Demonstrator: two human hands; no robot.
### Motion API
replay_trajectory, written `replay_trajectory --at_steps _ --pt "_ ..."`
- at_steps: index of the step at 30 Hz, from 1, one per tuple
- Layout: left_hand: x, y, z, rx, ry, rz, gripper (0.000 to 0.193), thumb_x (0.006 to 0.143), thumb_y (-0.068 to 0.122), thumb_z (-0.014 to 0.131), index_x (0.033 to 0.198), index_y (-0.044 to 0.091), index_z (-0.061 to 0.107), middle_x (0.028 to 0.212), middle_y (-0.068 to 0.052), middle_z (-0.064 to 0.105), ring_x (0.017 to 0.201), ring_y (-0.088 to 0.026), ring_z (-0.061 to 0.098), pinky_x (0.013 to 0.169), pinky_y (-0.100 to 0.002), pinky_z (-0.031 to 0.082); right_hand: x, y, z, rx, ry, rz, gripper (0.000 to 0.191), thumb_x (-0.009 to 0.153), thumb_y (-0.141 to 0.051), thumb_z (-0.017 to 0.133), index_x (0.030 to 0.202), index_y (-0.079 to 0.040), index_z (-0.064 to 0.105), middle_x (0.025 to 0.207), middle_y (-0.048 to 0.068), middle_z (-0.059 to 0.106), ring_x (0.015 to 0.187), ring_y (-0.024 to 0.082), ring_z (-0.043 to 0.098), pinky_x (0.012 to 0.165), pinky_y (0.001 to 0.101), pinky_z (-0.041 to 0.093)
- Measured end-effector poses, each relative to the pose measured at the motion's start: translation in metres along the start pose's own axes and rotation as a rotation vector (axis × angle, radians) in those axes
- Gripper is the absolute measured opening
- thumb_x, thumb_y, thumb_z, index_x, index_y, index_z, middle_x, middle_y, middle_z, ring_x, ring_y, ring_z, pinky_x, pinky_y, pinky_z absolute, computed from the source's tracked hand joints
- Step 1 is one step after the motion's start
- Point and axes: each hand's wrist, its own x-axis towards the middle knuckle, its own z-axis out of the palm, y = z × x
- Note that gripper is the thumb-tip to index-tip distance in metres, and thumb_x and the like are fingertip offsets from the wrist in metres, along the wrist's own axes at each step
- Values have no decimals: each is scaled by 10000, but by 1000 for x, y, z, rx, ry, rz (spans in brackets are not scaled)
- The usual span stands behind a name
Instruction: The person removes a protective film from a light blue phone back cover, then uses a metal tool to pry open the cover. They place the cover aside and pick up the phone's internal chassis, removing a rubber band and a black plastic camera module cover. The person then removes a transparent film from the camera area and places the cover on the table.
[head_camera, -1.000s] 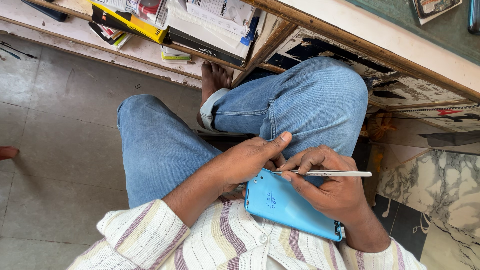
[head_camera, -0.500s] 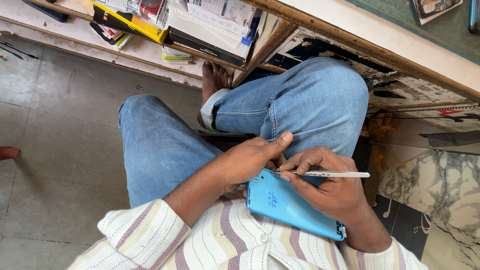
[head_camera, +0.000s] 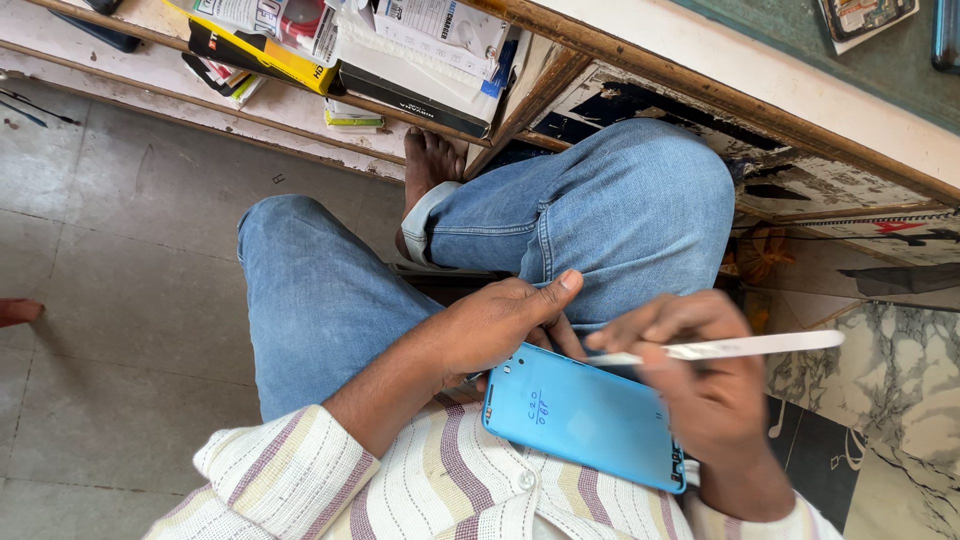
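From the head view, my left hand (head_camera: 495, 325) grips the blue phone (head_camera: 585, 415) by its left end, back up on my lap. My right hand (head_camera: 700, 375) pinches a thin white tool (head_camera: 740, 347), pointing left. The phone looks light, stiff, slippery; its long axis runs left to right, tilting nearer rightward.

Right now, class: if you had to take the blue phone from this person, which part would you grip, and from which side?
Probably the bare long edges of the blue phone near its middle, coming from above. Its flat back faces up; the left hand covers the top corner, the right hand the far end.
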Motion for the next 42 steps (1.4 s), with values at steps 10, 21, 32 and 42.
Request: replay_trajectory --at_steps 10,21,32,42 --pt "-18 24 3 153 81 256 806 947 710 317 952 44 772 755 -115 705 709 -189 673 605 -351 553 18 -41 16 -948 -140 56 235 759 -187 828 944 -59 757 767 38 698 582 133 678 500 293 518" --pt "-29 19 -3 18 133 343 884 1008 725 252 1219 9 728 1073 -78 750 1022 -172 704 900 -310 535 24 -26 21 -861 -101 57 108 797 -94 772 900 -61 769 786 35 747 608 115 723 524 268 549" --pt "-41 22 0 -228 -60 380 1027 646 348 930 1527 51 495 1086 -120 711 931 -135 706 672 -243 593 12 -23 7 -699 185 139 94 855 -97 782 915 -28 763 740 17 731 578 31 605 509 204 464" --pt "-24 6 -2 -103 80 397 967 629 530 863 1436 53 626 1113 -112 726 969 -197 727 757 -333 651 -11 -2 -26 -26 373 -68 508 1144 -370 447 963 56 655 874 103 637 685 135 638 595 267 570"
